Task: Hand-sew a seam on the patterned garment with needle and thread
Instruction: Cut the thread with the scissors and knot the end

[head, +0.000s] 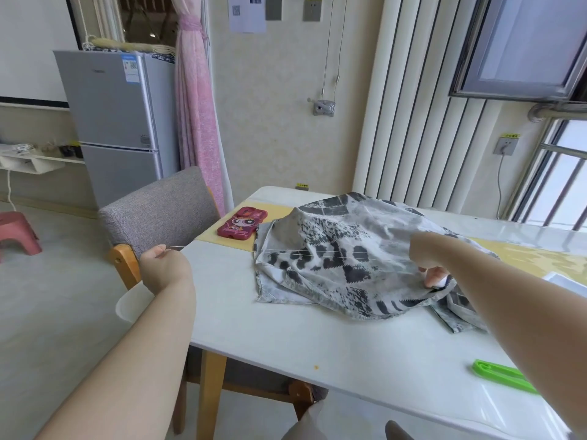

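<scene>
The patterned garment [346, 258], grey and white with dark patches, lies bunched on the white table [317, 344]. My right hand [428, 265] pinches a fold of the garment near its right side. My left hand [163, 265] is stretched far out to the left, past the table's edge, and pinches the end of a thin white thread [254, 250]. The thread runs taut across the garment toward my right hand. The needle is too small to make out.
A red phone case [243, 224] lies on a yellow mat beside the garment's left edge. A green plastic tool [502, 377] sits near the table's front right. A grey chair [158, 211] stands at the table's left end, a fridge behind it.
</scene>
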`<state>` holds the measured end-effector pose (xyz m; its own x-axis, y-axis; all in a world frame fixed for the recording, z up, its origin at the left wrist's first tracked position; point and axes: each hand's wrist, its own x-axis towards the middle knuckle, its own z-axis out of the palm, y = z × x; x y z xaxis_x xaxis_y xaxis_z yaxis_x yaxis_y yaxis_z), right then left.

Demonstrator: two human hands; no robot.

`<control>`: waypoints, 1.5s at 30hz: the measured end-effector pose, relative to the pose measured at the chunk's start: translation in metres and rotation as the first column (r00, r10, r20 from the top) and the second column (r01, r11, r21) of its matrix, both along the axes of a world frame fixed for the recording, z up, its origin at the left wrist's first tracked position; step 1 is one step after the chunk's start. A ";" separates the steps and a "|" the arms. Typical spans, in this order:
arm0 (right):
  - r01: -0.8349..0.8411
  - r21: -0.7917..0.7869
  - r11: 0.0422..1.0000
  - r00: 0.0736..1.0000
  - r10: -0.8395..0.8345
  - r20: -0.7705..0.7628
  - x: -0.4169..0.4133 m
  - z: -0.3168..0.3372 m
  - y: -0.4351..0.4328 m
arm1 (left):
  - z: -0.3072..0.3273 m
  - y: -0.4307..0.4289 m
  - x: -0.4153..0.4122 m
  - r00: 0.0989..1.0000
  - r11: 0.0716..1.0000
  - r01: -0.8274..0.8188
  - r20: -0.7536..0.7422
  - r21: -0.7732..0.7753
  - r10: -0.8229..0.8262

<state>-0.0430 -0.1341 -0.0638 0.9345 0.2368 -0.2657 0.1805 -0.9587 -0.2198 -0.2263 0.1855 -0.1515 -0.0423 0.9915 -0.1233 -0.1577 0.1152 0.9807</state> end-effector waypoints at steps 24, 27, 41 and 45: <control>-0.191 0.005 0.982 0.902 0.174 0.396 0.051 -0.015 -0.006 | -0.021 -0.020 0.004 0.410 0.699 0.609 -0.903 0.376 0.128; -0.215 0.001 0.977 0.870 0.191 0.454 0.054 -0.019 -0.006 | -0.024 -0.020 0.003 0.206 0.659 0.690 -0.954 0.299 0.218; -0.308 -0.077 0.948 0.828 0.307 0.469 0.069 -0.025 0.006 | 0.001 -0.054 0.016 0.387 0.530 0.716 -0.890 0.454 0.240; -0.273 0.072 0.959 0.865 0.212 0.455 0.068 -0.021 -0.007 | 0.021 -0.108 0.045 0.505 0.280 0.829 -0.863 0.485 0.000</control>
<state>0.0247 -0.1408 -0.0843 0.8555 0.4749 0.2064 0.5104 -0.8405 -0.1817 -0.1814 0.0778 -0.1305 0.7706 0.3957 0.4996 0.2527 -0.9094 0.3305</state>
